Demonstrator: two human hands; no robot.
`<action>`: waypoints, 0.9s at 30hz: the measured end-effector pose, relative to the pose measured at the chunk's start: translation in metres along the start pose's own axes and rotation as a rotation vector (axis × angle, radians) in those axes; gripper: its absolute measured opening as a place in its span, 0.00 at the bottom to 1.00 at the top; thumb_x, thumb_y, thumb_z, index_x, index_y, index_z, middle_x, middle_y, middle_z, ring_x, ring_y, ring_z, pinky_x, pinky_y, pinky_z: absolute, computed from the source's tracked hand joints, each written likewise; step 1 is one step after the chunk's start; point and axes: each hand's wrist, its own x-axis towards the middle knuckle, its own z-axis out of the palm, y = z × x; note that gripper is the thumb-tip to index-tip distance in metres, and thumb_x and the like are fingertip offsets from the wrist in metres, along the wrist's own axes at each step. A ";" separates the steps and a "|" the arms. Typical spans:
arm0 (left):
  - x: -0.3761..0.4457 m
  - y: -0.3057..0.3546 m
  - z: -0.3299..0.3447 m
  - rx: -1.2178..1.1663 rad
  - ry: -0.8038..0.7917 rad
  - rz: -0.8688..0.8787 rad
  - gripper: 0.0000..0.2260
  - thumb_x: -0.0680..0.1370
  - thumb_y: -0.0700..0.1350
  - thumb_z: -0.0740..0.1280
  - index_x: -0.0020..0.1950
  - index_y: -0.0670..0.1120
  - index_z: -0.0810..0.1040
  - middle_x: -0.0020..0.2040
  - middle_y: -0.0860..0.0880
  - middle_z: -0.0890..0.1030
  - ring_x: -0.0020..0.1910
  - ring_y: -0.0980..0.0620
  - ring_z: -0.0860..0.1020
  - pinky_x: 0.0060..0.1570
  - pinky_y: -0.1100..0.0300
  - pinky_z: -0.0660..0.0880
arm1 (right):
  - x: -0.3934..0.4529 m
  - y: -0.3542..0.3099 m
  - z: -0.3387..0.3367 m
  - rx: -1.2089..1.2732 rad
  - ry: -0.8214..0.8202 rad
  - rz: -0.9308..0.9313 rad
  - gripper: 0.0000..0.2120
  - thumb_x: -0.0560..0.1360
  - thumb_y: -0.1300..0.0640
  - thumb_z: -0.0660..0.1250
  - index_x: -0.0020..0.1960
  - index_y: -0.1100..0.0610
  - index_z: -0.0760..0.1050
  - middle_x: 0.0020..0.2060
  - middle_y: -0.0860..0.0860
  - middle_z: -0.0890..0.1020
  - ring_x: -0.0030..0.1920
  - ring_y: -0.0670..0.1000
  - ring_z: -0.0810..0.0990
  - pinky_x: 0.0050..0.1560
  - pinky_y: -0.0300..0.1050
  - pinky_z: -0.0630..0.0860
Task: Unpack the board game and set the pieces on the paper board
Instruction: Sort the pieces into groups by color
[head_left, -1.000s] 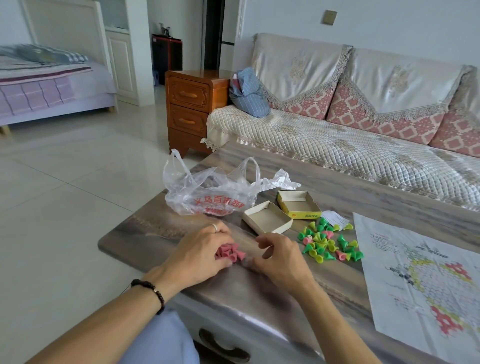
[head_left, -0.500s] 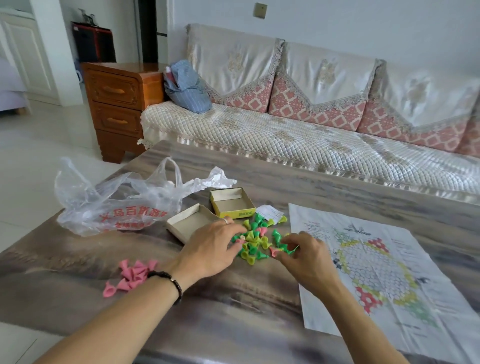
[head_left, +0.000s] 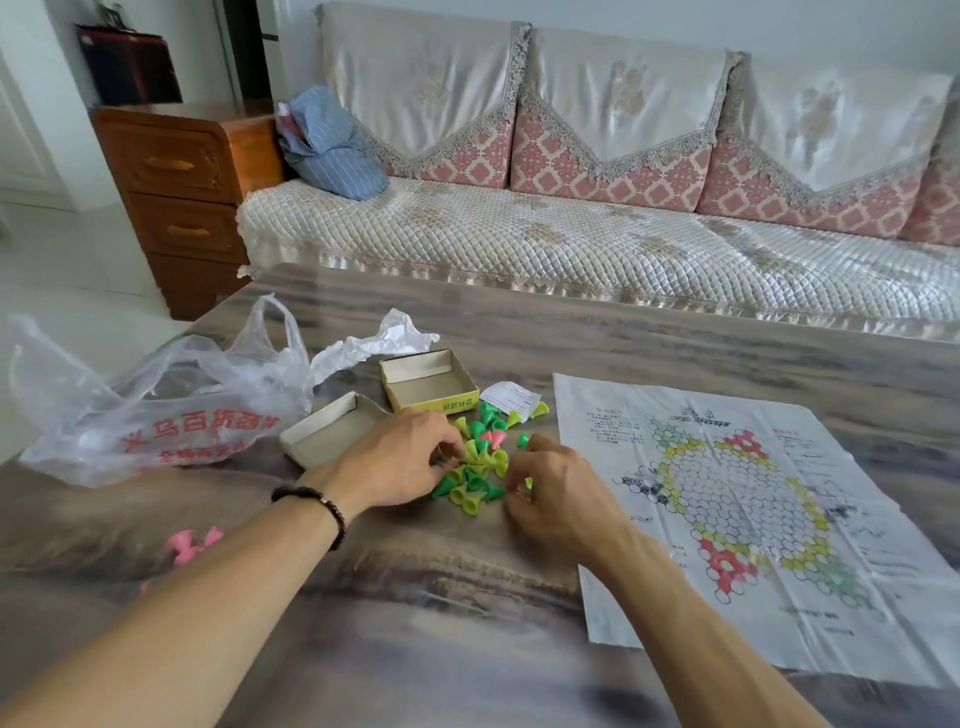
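Observation:
A heap of small green, yellow and pink cone pieces (head_left: 480, 467) lies on the table between my hands. My left hand (head_left: 400, 462) rests on the heap's left side with its fingers among the pieces. My right hand (head_left: 550, 493) is curled at the heap's right side, fingertips pinched on small pieces that I cannot make out. The paper board (head_left: 737, 499) with its hexagon grid lies flat to the right, with no pieces on it. A separate cluster of pink pieces (head_left: 189, 545) sits to the left, partly behind my left forearm.
The open yellow box half (head_left: 428, 384) and the white box half (head_left: 327, 431) stand behind the heap. A folded slip of paper (head_left: 509, 400) lies beside them. A clear plastic bag (head_left: 156, 405) lies at the left. The sofa (head_left: 597, 234) runs along the table's far side.
My view has swung right, from the pink cluster to the mixed heap. Both hands have left the pink pieces and now work in the green and yellow heap.

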 end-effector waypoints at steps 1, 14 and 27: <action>-0.001 0.001 0.000 0.026 -0.006 0.020 0.08 0.74 0.40 0.71 0.52 0.49 0.83 0.48 0.54 0.78 0.49 0.54 0.76 0.49 0.64 0.69 | 0.000 -0.001 0.000 0.004 -0.020 -0.016 0.04 0.71 0.60 0.66 0.43 0.56 0.80 0.41 0.47 0.72 0.42 0.54 0.76 0.43 0.45 0.72; -0.008 -0.003 0.005 -0.007 0.013 0.079 0.05 0.74 0.39 0.71 0.45 0.46 0.85 0.46 0.52 0.80 0.46 0.53 0.77 0.47 0.60 0.73 | 0.031 0.002 -0.023 0.140 0.113 0.136 0.08 0.73 0.62 0.67 0.49 0.58 0.82 0.40 0.51 0.84 0.41 0.50 0.81 0.42 0.40 0.74; 0.028 0.006 -0.011 -0.216 0.177 -0.041 0.08 0.74 0.40 0.72 0.51 0.48 0.84 0.42 0.55 0.81 0.40 0.63 0.77 0.39 0.75 0.68 | 0.077 0.008 -0.013 0.025 -0.198 0.215 0.08 0.73 0.51 0.71 0.42 0.56 0.84 0.31 0.49 0.80 0.32 0.45 0.74 0.32 0.40 0.71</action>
